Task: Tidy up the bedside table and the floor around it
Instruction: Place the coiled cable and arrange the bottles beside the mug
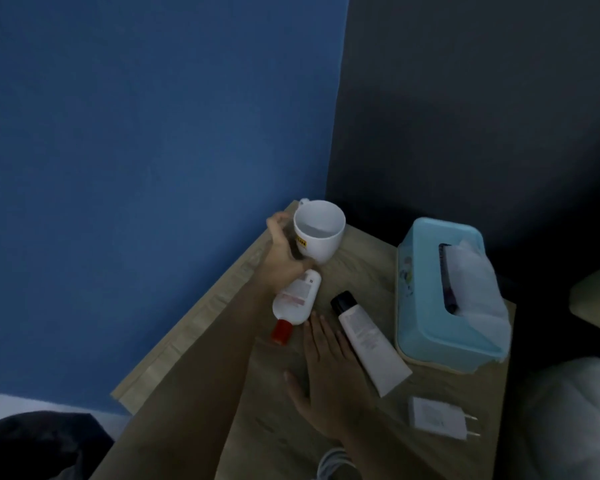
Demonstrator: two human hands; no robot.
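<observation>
Tidying bedside table: early stage, most items still loose

- Bedside table [368,265]: wood-look top set in a corner between blue and dark walls.
- Mug [321,233]: white and tilted, at the far left corner. The left hand [284,251] wraps its fingers round the side. Whether the base is off the table cannot be told.
- Bottle [297,299]: white with a red cap, lying on its side just below the mug. Unsorted.
- Tube [371,344]: white with a dark cap, lying flat beside the tissue box [420,306]. Unsorted.
- Right hand [329,368]: flat with fingers straight, holding nothing, between bottle and tube.
- Charger plug [437,419]: loose near the front edge.
- Floor [32,403]: only a pale strip shows. A dark shape [32,445] sits there, possibly cloth.

Assessment: the mug is being handled, and everything else appears untouched.
</observation>
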